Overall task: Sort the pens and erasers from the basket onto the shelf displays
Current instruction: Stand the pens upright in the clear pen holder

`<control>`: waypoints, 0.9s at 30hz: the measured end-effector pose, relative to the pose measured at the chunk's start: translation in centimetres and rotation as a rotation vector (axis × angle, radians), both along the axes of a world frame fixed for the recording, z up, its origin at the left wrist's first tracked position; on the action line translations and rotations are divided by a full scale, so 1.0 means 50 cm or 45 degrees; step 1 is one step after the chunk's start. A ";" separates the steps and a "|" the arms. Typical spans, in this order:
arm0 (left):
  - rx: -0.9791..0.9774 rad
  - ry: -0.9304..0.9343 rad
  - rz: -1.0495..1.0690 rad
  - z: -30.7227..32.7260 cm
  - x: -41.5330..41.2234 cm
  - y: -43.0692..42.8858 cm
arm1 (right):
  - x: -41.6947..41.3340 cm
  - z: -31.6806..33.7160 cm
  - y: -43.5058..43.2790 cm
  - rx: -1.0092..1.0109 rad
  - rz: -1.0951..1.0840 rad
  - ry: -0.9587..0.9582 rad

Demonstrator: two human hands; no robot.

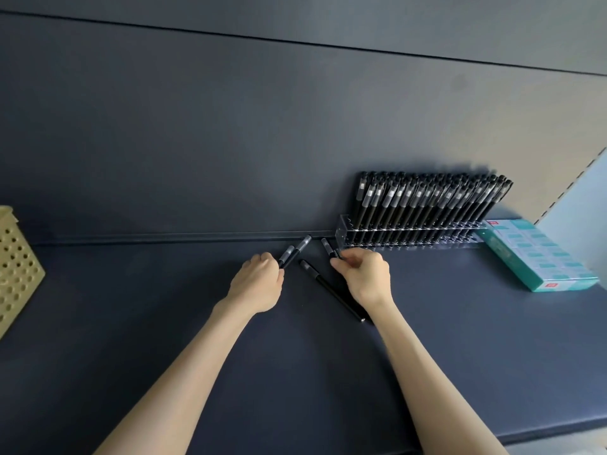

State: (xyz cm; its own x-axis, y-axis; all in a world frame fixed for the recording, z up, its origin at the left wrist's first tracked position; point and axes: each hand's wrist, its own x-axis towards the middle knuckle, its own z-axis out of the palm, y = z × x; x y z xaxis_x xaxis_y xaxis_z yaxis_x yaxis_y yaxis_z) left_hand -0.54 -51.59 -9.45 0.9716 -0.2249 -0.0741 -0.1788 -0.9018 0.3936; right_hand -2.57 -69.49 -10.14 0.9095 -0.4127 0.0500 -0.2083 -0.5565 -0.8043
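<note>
Gripping two black, frosted-capped pens (pixel 294 252) in left hand (pixel 259 284), pinching another pen (pixel 327 247) in right hand (pixel 364 277), over dark shelf (pixel 460 339) beside full clear pen rack (pixel 407 238); teal box (pixel 538 254) print unreadable.

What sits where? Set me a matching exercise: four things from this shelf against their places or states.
Things:
1. basket
2. teal box
3. loose pen
4. left hand

Places or states:
A. lying flat on the shelf
B. gripping two pens
C. at the far left edge
D. just right of the pen rack

Pairs: 1-C, 2-D, 3-A, 4-B
</note>
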 end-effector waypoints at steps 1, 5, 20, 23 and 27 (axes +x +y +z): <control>-0.046 0.007 -0.006 0.002 -0.005 0.003 | -0.001 0.003 -0.004 0.042 0.008 -0.038; -0.522 0.103 -0.027 0.016 -0.034 0.000 | -0.009 0.025 -0.028 0.238 0.047 -0.238; -1.365 0.194 0.018 0.044 -0.105 -0.398 | -0.075 0.126 -0.341 0.564 0.174 -0.728; -1.365 0.185 0.017 0.036 -0.123 -0.473 | -0.077 0.135 -0.409 0.619 0.192 -0.756; -1.348 0.214 0.069 0.034 -0.126 -0.536 | -0.067 0.145 -0.468 0.661 0.230 -0.758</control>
State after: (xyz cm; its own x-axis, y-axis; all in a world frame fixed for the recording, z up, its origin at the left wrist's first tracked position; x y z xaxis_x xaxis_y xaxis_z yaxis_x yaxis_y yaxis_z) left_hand -6.84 -78.39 -7.74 0.9776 -0.2103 -0.0008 -0.0192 -0.0928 0.9955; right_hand -5.93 -92.89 -2.88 0.8456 -0.3655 0.3891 0.3934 -0.0660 -0.9170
